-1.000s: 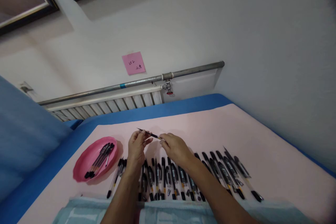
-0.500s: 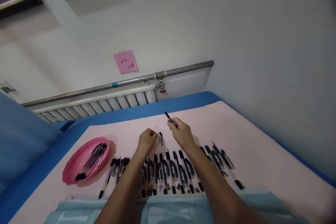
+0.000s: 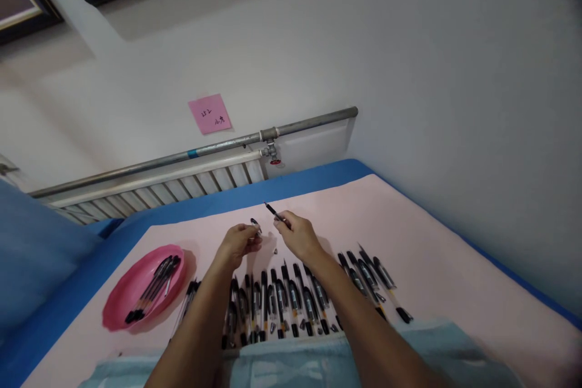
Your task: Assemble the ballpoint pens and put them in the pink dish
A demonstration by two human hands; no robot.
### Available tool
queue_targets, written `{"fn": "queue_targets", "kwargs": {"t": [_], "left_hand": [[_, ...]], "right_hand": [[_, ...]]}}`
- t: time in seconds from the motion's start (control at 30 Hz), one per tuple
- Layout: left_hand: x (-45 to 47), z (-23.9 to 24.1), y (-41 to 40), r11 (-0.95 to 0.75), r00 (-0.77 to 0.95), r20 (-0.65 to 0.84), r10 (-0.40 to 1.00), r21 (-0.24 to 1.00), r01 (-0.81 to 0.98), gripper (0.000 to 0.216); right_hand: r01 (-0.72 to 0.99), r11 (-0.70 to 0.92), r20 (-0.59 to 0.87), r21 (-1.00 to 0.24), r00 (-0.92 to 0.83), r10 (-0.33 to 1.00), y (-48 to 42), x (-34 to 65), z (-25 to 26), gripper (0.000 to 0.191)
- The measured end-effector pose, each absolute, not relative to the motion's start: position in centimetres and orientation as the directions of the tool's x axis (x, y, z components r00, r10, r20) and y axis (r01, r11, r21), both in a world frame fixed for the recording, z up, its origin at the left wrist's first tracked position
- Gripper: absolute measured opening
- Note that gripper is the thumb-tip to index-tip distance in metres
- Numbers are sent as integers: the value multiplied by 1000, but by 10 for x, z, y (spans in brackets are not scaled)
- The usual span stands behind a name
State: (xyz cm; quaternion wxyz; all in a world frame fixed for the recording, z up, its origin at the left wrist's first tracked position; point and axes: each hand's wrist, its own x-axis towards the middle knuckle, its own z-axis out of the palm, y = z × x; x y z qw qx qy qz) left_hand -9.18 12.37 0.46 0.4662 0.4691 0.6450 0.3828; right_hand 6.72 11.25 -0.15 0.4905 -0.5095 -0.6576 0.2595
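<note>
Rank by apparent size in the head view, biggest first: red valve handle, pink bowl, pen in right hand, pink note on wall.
1. Pink bowl
2. Pink note
3. Pen, partly hidden by the right hand
4. Red valve handle

Apparent size only; distances to the camera differ.

The pink note (image 3: 210, 114) reads "252", with smaller handwritten characters below, unclear
</note>
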Motion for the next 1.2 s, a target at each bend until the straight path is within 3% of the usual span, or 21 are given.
{"fn": "queue_targets", "kwargs": {"t": [0.17, 0.33, 0.5, 0.67, 0.83, 1.07, 1.2], "left_hand": [[-113, 5, 102, 235, -134, -237, 962, 971, -33, 13], [-104, 0, 106, 222, -100, -236, 967, 966, -129, 11], [-86, -9, 116, 231, -86, -230, 969, 973, 4, 12], [-67, -30, 126, 254, -117, -234, 965, 944, 211, 27], [-58, -29, 133, 259, -130, -235, 963, 941, 216, 32], [-117, 14, 100, 198, -133, -210, 969, 975, -97, 8], [-152, 27, 78, 180, -127, -263, 956, 873, -454, 6]], "right_hand": [[435, 346, 367, -831, -38, 929, 109, 60, -8, 18], [457, 341, 368, -821, -32, 929, 112, 63, -11, 18], [470, 313, 362, -825, 14, 932, 117, 70, -11, 19], [470, 309, 358, -827, 17, 934, 118, 72, -10, 18], [472, 311, 356, -825, 8, 934, 117, 72, -8, 18], [441, 389, 366, -809, -141, 920, 103, 51, 1, 18], [422, 455, 376, -784, -260, 889, 85, 38, 26, 24]]}}
